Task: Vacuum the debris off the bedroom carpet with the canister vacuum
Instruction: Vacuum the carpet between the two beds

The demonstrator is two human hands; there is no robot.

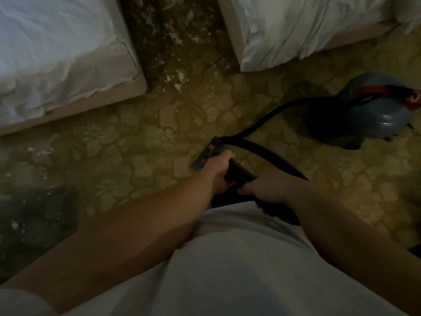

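Fingers of left hand (217,172) and right hand (270,190) curl round the vacuum wand (241,173) (both closed).

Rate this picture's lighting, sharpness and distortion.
Head view: dim, yellowish light; carpet between the beds in deep shadow, white debris visible; canister vacuum soft near the right edge; wide-angle lens bows the bed edges; left hand, right hand and black wand murky.
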